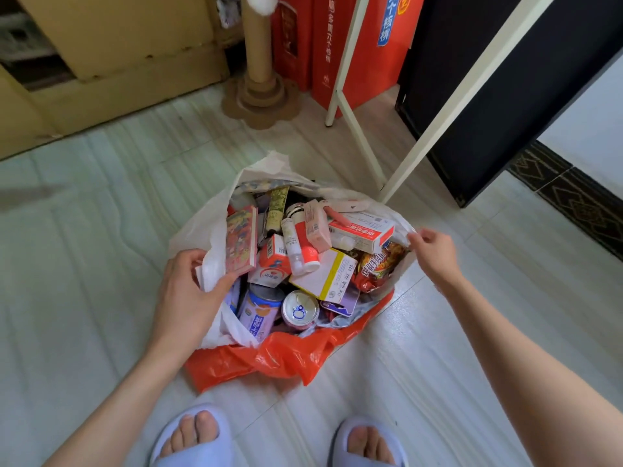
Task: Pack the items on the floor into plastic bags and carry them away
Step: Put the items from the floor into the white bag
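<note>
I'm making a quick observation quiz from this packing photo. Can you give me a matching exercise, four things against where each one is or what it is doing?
Things:
1. left hand
2. right hand
3. orange plastic bag
4. silver can

Places or states:
A. lies crumpled on the floor under the near side of the white bag
B. pinches the right edge of the white bag
C. lies in the bag near its front, pull-tab top facing up
D. grips the left edge of the white bag

Pairs: 1-D, 2-B, 3-A, 4-C
</note>
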The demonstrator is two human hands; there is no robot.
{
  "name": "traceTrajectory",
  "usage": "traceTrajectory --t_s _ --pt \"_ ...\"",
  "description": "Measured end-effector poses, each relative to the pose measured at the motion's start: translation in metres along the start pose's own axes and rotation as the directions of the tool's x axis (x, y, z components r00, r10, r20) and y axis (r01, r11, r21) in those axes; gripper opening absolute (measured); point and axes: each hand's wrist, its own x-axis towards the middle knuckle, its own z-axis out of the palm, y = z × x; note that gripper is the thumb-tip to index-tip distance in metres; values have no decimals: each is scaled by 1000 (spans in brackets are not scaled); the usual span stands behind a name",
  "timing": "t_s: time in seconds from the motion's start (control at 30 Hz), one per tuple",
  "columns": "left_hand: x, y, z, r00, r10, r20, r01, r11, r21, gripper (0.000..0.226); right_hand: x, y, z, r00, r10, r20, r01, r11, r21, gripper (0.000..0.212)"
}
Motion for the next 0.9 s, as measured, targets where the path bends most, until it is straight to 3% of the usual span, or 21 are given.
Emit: traceTrajectory --t_s 0.13,0.3,0.4,0.47,0.53,0.7,0.77,0.9 --pt "-16 -5 -22 979 -198 43 194 976 95 32 -37 -11 -35 999 24 34 -30 981 192 25" --pt "-35 13 -55 961 -244 127 232 967 105 21 -88 -40 -67 993 -21 115 2 987 163 27" --pt "-37 18 -76 910 -303 284 333 941 -64 16 -122 -66 -78 974 -18 225 -23 983 179 31" --pt "-49 19 -88 883 -331 334 398 904 -156 4 -148 -77 -83 955 -32 295 -12 989 148 39" --pt "-62 28 -102 864 -347 364 456 847 -274 9 -170 -82 -87 948 -58 313 16 991 135 39" --pt "-66 60 -137 904 -319 284 423 757 -497 7 -203 -105 -110 965 -84 247 50 989 142 33" --pt "-69 61 -142 910 -310 276 415 682 -602 30 -212 -117 -114 961 -127 245 85 981 173 32" --pt "-85 41 -135 932 -313 180 343 610 -714 19 -225 -116 -100 957 -191 219 128 954 272 33"
